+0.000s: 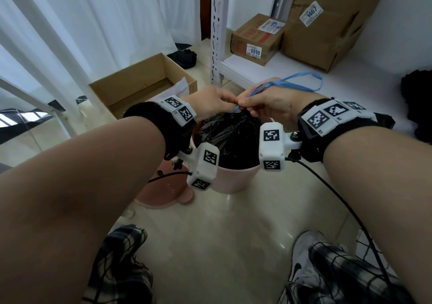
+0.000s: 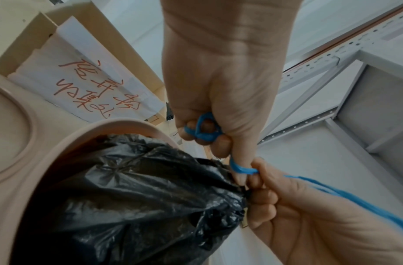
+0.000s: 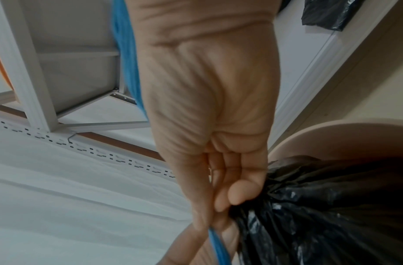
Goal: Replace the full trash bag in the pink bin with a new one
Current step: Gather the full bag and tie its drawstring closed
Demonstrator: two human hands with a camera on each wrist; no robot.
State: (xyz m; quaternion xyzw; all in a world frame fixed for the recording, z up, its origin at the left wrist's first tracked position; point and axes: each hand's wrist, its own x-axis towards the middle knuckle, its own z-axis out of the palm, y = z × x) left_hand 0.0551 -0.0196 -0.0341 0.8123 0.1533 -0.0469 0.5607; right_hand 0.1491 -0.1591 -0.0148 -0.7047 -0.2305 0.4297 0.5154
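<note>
The pink bin [image 1: 233, 182] stands on the floor with a full black trash bag [image 1: 231, 130] in it, its top gathered into a neck. My left hand [image 1: 230, 101] has a blue drawstring [image 2: 206, 130] looped round its curled fingers and pulls it taut at the neck. My right hand [image 1: 247, 108] grips the bunched neck of the black trash bag [image 3: 321, 206] between thumb and fingers. The rest of the blue drawstring [image 1: 301, 80] trails in a loop over the back of my right hand. The bin's rim [image 2: 82, 136] shows beside the bag.
The bin's pink lid [image 1: 163, 191] lies on the floor to its left. An open cardboard box [image 1: 145, 83] sits behind it. A white metal rack [image 1: 216, 30] holds two parcels [image 1: 254, 39] and dark plastic [image 1: 418, 107]. My shoe [image 1: 301, 264] is near the bin.
</note>
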